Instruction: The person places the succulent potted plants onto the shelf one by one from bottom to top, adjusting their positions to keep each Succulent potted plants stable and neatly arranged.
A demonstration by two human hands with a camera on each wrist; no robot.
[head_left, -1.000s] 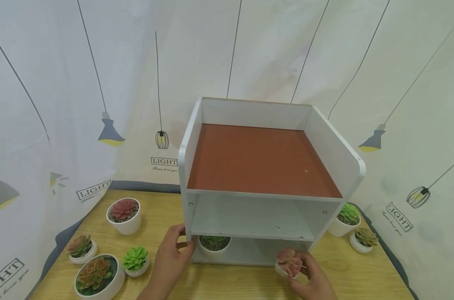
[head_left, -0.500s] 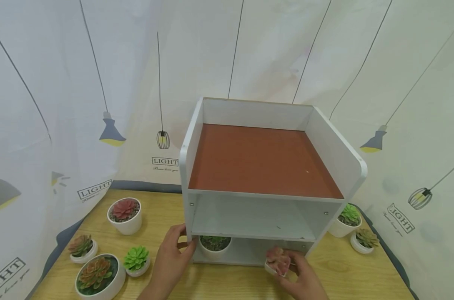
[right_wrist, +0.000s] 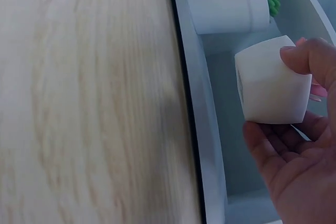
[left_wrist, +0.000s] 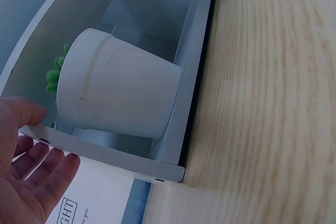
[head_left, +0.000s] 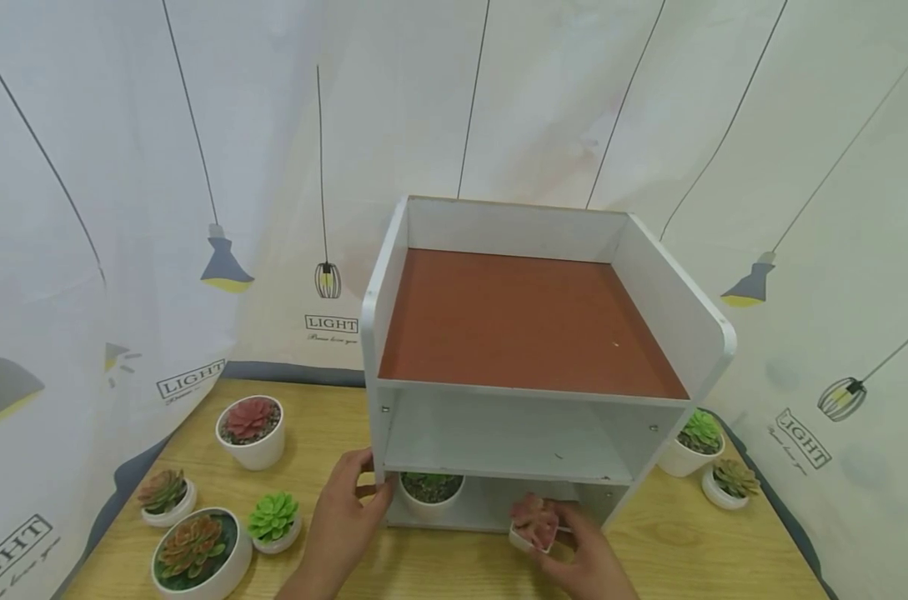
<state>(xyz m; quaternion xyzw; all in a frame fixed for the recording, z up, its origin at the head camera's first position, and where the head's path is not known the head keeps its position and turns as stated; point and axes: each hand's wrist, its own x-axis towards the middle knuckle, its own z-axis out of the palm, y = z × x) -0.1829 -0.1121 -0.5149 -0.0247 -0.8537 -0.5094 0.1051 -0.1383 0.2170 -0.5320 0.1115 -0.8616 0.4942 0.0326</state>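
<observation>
A white shelf unit (head_left: 499, 472) with a brown top board stands on the table. My left hand (head_left: 346, 517) holds the front edge of its left side panel (left_wrist: 100, 150), thumb inside and fingers outside. Just inside, a round white pot (left_wrist: 121, 85) with a green succulent (left_wrist: 54, 74) stands on the bottom shelf. My right hand (head_left: 584, 554) pinches a small squarish white pot (right_wrist: 273, 82) between thumb and fingers. A pink succulent (head_left: 534, 518) fills this pot, which is tilted at the front of the bottom compartment, right of the round pot.
On the table's left are potted succulents: a red one (head_left: 251, 419), a reddish-green one (head_left: 164, 493), a wide orange-green one (head_left: 198, 550) and a bright green one (head_left: 273, 518). Right of the shelf stand a green one (head_left: 697, 437) and an olive one (head_left: 731, 479). A printed curtain hangs behind.
My right hand has moved left with the pink succulent's pot, along the front of the bottom shelf toward the round pot. The left hand keeps its place on the side panel.
</observation>
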